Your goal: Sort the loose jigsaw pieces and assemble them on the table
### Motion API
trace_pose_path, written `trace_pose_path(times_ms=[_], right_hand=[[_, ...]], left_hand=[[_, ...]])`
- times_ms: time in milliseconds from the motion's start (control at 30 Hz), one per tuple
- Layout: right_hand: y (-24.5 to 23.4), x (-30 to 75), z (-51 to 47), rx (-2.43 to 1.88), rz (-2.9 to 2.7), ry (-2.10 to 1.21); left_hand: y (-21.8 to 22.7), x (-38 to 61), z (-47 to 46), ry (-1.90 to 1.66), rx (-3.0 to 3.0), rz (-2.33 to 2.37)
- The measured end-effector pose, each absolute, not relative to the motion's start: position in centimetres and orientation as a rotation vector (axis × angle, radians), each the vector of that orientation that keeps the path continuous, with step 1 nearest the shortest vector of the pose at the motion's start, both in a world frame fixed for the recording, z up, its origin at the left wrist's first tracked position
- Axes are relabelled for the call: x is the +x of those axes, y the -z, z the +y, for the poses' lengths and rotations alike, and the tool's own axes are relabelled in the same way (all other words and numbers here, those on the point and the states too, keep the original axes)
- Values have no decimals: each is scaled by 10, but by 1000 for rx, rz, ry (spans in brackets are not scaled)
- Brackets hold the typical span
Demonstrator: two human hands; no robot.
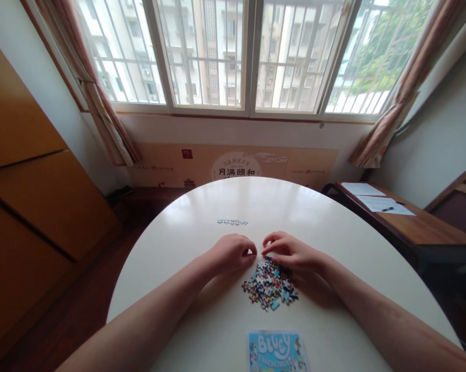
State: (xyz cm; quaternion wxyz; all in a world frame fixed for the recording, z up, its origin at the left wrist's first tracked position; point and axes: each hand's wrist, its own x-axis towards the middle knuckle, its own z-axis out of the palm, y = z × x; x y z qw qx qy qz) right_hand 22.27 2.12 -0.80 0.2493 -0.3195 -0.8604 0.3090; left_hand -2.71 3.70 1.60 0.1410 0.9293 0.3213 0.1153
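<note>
A heap of small jigsaw puzzle pieces (271,284) in mixed colours lies on the round white table (170,289). At its upper left is my left hand (235,252), thumb and forefinger curled into a pinch; whatever may be between the tips is too small to make out. My right hand (290,251) reaches over the heap's upper right edge, its thumb and fingers bent but apart, with nothing visible between them. Farther back, a short joined strip of light blue puzzle pieces (233,222) lies flat. Closer to me is a blue card printed "Bluey" (277,351), cut off by the lower frame edge.
To the right stands a wooden side table (442,222) holding papers (384,204) and a dark pen. Wooden cabinets (23,196) rise on the left. Beyond the table are a printed panel (170,160) and barred windows with curtains (101,119).
</note>
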Motion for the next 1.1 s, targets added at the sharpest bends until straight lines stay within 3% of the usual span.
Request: trace_pose_path(times_ms=[400, 667, 867, 967, 1100], right_hand=[[8, 220, 24, -835, -2387, -768], [11, 223, 26, -814, -2215, -989], [13, 231, 29, -814, -1772, -1410], [15, 229, 31, -882, -1628, -1372], [27, 220, 37, -1086, -1669, -1061]], left_hand=[[-11, -25, 39, -373, 2687, 935], [-14, -26, 36, -392, 2680, 930], [-8, -26, 40, -418, 2637, 922], [-7, -25, 41, -489, 2591, 939], [-6, -24, 43, -538, 2571, 992]])
